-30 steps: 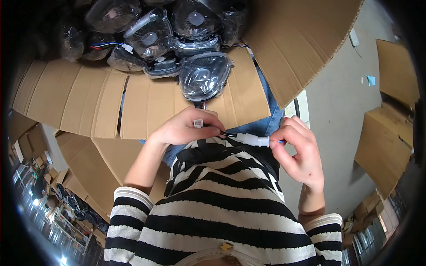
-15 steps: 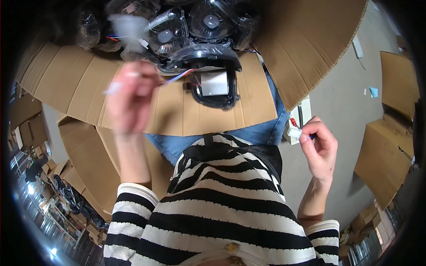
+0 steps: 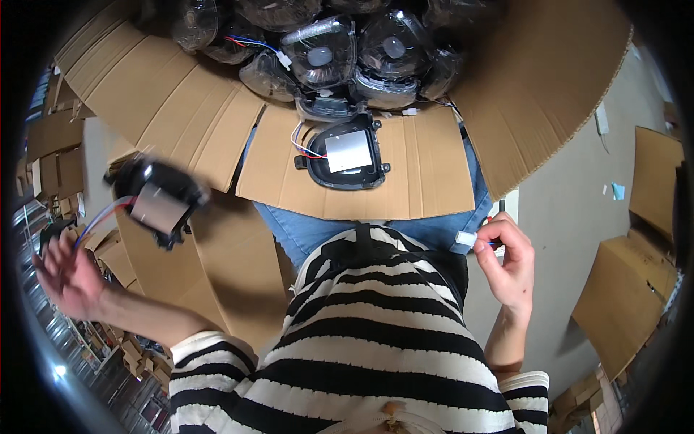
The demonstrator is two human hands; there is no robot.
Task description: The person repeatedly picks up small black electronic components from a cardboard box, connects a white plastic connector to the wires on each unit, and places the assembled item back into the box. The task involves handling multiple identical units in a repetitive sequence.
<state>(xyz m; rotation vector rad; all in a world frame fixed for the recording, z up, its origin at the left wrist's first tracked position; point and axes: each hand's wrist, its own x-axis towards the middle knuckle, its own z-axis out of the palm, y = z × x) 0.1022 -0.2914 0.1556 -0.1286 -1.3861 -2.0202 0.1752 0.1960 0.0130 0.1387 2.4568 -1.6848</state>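
Observation:
My left hand (image 3: 71, 281) is far out at the left, fingers spread and partly curled. Just beyond it a black lamp-like housing (image 3: 155, 206) with a silver plate hangs in mid-air, blurred by motion. Its red and pale wires trail to the fingertips, and I see no firm grip on them. My right hand (image 3: 510, 257), right of my lap, pinches a white plug connector (image 3: 466, 239) with thin wires between thumb and index finger. On the cardboard flap over my lap lies a second black housing (image 3: 347, 153), silver plate up, with red, blue and white wires.
Ahead, an open carton holds several plastic-wrapped lamp-like units (image 3: 318, 56). One white connector (image 3: 284, 60) on wires sticks out among them. An open carton (image 3: 235, 260) stands below the airborne housing. Cardboard pieces (image 3: 629, 289) lie to the right on the grey floor (image 3: 557, 239).
My left hand has swung far left from above the flap, and a housing with trailing wires is now over there. The right hand keeps its connector, moved slightly. My view has shifted.

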